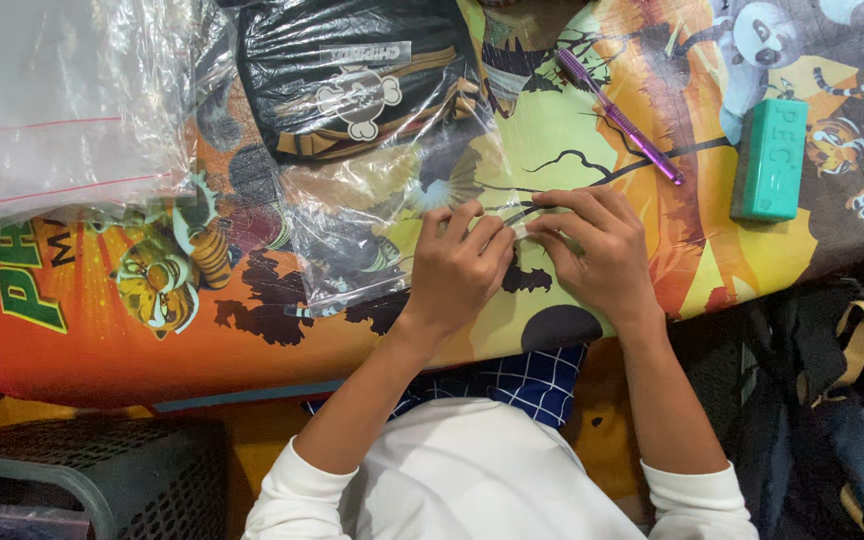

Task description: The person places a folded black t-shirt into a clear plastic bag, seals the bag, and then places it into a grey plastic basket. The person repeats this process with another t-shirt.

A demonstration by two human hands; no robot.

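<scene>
**Two hands pinch a tiny thing over a cartoon board**

Seen from the head camera, looking down: the left hand (457, 265) and the right hand (597, 250) meet in the middle. Their fingers (512, 232) are pressed together on a small thin piece (530, 214). It is too small to tell what it is. It sits just above the board, right between the two hands.

A clear plastic bag (372, 215) lies just beside the left hand and touches it. Under the plastic is a black pouch (352, 85) with a white cartoon shape on it. Another big clear bag (52, 110) with red lines fills the top left corner.

A purple pen (620, 118) lies up and right of the hands, near but not touching. A green block (770, 160) stands farther right, well apart.

The worktop is a bright orange and yellow board (152, 340) with cartoon animals on it. It rests across the person's lap. A black mesh basket (92, 480) is at the bottom left. Dark bags (832, 400) lie at the right.
</scene>
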